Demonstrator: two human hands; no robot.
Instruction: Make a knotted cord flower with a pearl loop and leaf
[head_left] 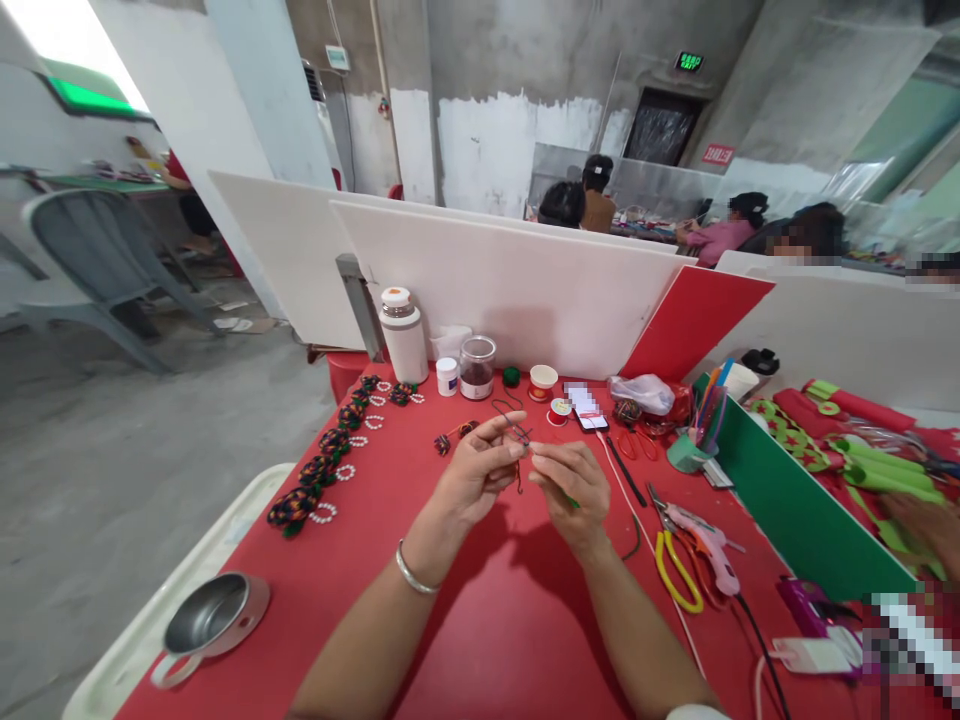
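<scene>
My left hand, with a silver bangle on its wrist, is closed in a pinch on a thin dark cord. A loose end of the cord hangs below the fingertips, and more of it trails above them. Right beside it, my right hand pinches the same cord with thumb and fingertips. A bit of green shows under the right fingers; I cannot make out what it is. Small multicoloured knotted pieces lie on the red table just behind my left hand. A green ball of thread sits farther back.
Knotted pieces with bead loops line the left side. A metal cup stands front left. Behind are a white thermos, a jar and a phone. Yellow-handled pliers and a pink glue gun lie right, beside a green divider.
</scene>
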